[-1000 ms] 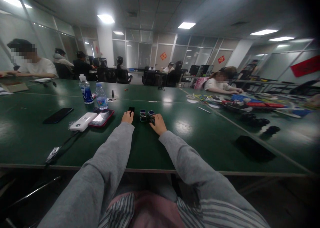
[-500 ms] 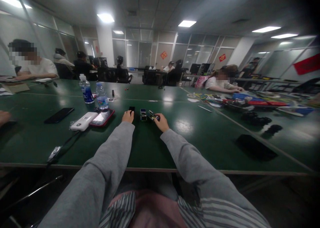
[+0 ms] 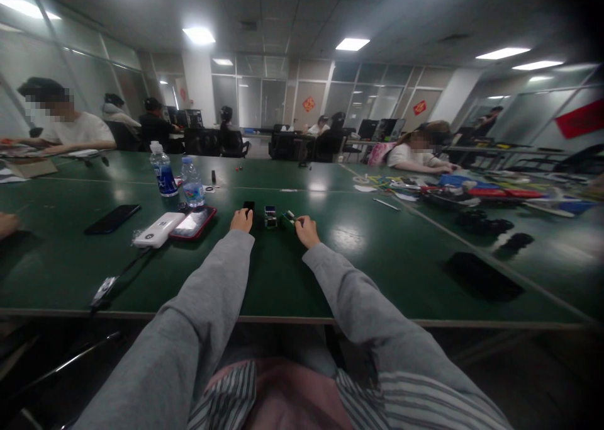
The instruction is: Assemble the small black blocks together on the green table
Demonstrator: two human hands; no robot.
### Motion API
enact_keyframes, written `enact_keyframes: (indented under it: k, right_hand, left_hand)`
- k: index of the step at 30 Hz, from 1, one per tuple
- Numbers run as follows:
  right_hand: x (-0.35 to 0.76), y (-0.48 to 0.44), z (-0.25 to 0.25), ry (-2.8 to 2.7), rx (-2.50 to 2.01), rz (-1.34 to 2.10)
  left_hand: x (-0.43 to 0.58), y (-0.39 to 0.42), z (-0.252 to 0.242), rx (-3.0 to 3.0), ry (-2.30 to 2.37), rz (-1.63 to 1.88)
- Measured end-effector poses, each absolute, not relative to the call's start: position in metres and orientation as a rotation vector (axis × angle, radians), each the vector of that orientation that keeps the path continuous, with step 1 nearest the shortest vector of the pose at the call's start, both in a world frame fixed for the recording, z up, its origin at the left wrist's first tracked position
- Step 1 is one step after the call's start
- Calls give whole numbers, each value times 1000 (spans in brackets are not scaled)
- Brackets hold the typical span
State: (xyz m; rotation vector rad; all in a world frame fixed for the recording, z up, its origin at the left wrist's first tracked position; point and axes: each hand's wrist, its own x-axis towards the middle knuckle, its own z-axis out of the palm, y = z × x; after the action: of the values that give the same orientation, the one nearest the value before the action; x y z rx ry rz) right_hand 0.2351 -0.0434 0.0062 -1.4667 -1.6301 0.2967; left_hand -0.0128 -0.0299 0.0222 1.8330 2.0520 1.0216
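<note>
— What are the hands doing?
— The left hand (image 3: 241, 221) lies curled on the tabletop (image 3: 283, 279), fingertips at a small black piece (image 3: 248, 206). I cannot tell whether it grips it. The right hand (image 3: 306, 231) is closed, its fingertips pinching a green block (image 3: 287, 218) that sits tilted, low over the tabletop.
— How many blocks are there?
— Two. The second block (image 3: 270, 216) stands upright between the hands, just beside the pinched one.
— And further out?
— To the left there are two bottles, a blue-label bottle (image 3: 163, 172) and a smaller bottle (image 3: 192, 183) close beside it. There are two phones. The red-cased phone (image 3: 193, 222) touches a white power bank (image 3: 158, 229), and the black phone (image 3: 112, 218) lies further left, apart from them. One cable plug (image 3: 101, 289) sits near the front edge. A person in white (image 3: 75, 131) sits at the far left, and another person (image 3: 415, 159) sits at the right.
— What differs from a second ago?
— Then both blocks stood side by side, with the right hand next to them. Now one is tipped in its fingers and the other stands alone. The left hand has not shifted.
</note>
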Motion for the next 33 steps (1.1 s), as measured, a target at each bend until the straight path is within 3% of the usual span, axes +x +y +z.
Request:
enact_keyframes:
  k: [6, 25, 33]
  right_hand:
    - [233, -49, 10, -1789, -1357, 167]
    - [251, -32, 8, -1566, -1536, 272]
    - [248, -43, 14, -1768, -1445, 191]
  left_hand:
    - [-13, -28, 21, 1845, 2064, 1013]
    - [-13, -29, 20, 1836, 2069, 1022]
    - [-13, -31, 22, 1838, 2069, 1008]
